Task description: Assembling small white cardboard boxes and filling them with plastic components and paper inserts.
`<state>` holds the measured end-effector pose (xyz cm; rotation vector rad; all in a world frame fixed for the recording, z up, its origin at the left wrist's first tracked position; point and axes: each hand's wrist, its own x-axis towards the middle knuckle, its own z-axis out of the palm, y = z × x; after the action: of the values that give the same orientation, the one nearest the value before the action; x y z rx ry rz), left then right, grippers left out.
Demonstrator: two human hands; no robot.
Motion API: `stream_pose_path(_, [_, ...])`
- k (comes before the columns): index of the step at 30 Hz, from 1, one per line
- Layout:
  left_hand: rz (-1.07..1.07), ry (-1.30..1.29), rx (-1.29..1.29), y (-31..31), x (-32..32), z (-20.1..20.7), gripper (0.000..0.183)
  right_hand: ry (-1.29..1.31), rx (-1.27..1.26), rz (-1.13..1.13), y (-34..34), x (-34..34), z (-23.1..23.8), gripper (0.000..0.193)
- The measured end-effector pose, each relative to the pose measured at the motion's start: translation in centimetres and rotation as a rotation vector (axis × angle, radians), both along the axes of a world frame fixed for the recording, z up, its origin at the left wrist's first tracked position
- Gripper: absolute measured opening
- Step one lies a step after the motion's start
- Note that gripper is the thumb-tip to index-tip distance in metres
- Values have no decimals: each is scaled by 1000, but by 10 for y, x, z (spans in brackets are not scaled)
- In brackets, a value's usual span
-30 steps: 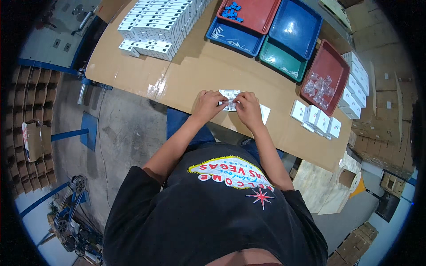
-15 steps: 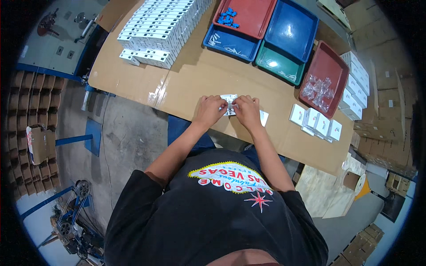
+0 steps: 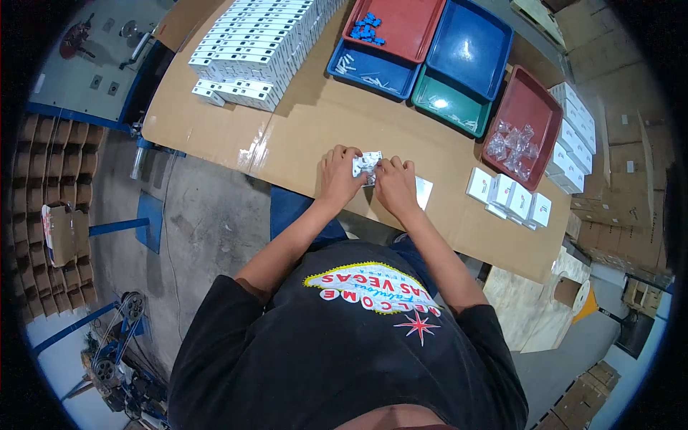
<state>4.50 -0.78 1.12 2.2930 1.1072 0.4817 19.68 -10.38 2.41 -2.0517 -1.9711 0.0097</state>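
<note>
A small white piece with dark print (image 3: 368, 162), perhaps a folded sheet or a flat packet, is between my hands above the cardboard-covered table (image 3: 315, 118). My left hand (image 3: 340, 175) is closed on its left side, thumb toward the middle. The bent fingers of my right hand (image 3: 395, 185) pinch at its lower right edge. Fingers cover much of the piece, so its exact kind does not show. Just right of my right hand, a flat white box or card (image 3: 423, 190) lies near the table's front edge.
Stacked white boxes (image 3: 247, 54) fill the back left. At the back right are a red tray (image 3: 412, 32) with blue parts, blue trays (image 3: 469, 46), a green tray (image 3: 448, 107) and a dark red tray (image 3: 534, 107) holding clear bags. Small white boxes (image 3: 502, 193) sit at right.
My left hand has shifted slightly left and up, its fingers now over the piece's upper left. My right hand has turned and moved slightly left, uncovering more of the white box or card.
</note>
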Motion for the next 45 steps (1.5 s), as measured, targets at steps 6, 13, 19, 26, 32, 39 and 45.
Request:
stream_pose_path(6, [72,-93,-22,0,-7,-11,58,-89,-29,95,-4,-3,11,19])
stream_pose_path(13, [-158,-118,56,9,-29,-12,79,14,-86,41,-9,-3,7,24])
stream_pose_path(19, [-241,-138,72,14,-37,-7,103,81,19,36,18,25,14,21])
stream_pose_path(26, [-224,-106,105,15,-36,-16,106,162,280,-172,180,129,22,18])
stream_pose_path(32, [-227,-89,78,17,-35,-8,103,46,106,-262,298,179,36,24])
stream_pose_path(39, [-231,-82,112,15,-37,-12,98,-93,-1,-225,335,191,15,21])
stream_pose_path(45, [-235,-118,97,16,-38,-4,97,90,-10,-323,333,191,6,19])
